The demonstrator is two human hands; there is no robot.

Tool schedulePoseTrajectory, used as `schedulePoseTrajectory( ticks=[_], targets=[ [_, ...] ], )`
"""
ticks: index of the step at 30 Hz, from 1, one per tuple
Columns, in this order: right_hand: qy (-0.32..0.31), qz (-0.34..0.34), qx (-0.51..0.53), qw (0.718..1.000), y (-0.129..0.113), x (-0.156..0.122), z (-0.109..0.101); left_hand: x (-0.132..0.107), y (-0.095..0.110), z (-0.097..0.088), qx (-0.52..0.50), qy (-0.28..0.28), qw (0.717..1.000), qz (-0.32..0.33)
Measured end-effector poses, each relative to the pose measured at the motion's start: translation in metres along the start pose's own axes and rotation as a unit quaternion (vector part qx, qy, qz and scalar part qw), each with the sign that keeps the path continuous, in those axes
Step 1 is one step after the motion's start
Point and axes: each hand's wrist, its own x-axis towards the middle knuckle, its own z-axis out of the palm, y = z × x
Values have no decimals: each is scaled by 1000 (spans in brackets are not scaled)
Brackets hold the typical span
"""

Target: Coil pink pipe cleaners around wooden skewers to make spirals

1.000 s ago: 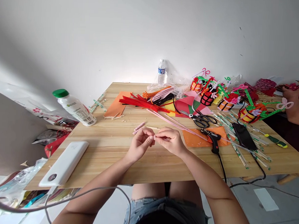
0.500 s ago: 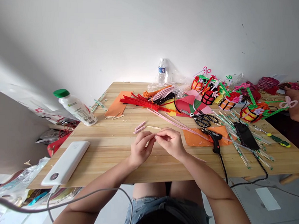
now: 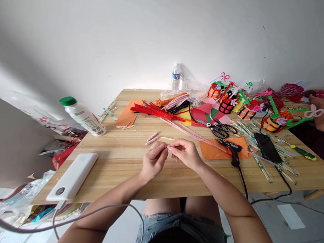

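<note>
Over the table's front half, my left hand (image 3: 154, 159) and my right hand (image 3: 185, 153) meet fingertip to fingertip. Both are closed in a pinch on a small pale pink piece, seemingly pipe cleaner (image 3: 168, 147), mostly hidden by the fingers. Just beyond the left hand lie two pink coiled pipe cleaners (image 3: 152, 139), side by side. A thin wooden stick (image 3: 167, 138) rests behind the fingertips. Long pink pipe cleaners (image 3: 181, 129) stretch from the middle of the table toward a black glue gun (image 3: 232, 149) lying on orange felt (image 3: 209, 151).
White power bank (image 3: 73, 177) and tilted green-capped bottle (image 3: 84, 117) stand left. Red pipe cleaners (image 3: 151, 109), scissors (image 3: 221, 130), phone (image 3: 267, 148), screwdriver (image 3: 303, 152) and small decorated baskets (image 3: 248, 111) spread behind and right. Another person's arm (image 3: 323, 113) shows far right. A grey cable crosses the lower left.
My left fingers have curled in more tightly, and the right hand's lower fingers have shifted slightly at the pinch. Objects on the table have stayed put; the view has moved slightly.
</note>
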Motion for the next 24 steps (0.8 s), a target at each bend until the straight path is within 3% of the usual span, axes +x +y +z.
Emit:
schedulePoseTrajectory(
  ticks=[3, 6, 10, 14, 18, 22, 24],
  targets=[
    [-12, 19, 9, 1000, -1, 1, 0, -1, -3, 0, -72, -19, 993, -96],
    [-23, 12, -4, 1000, -1, 3, -1, -1, -6, 0, -180, -43, 966, -179],
    [-12, 9, 18, 1000, 5, 6, -6, 0, -5, 1, -247, -59, 943, -213],
    [-37, 2, 17, 999, 8, 9, -10, 2, -3, 1, -256, -82, 944, -193],
    [-37, -22, -13, 999, 7, 9, -9, 7, -3, -2, -155, -99, 976, -114],
    [22, -126, -84, 988, 11, 8, -7, 12, -6, -5, -19, -72, 997, 2],
    [43, -150, -104, 982, 15, 8, -6, 12, -8, -4, -7, -67, 998, 19]
  ],
)
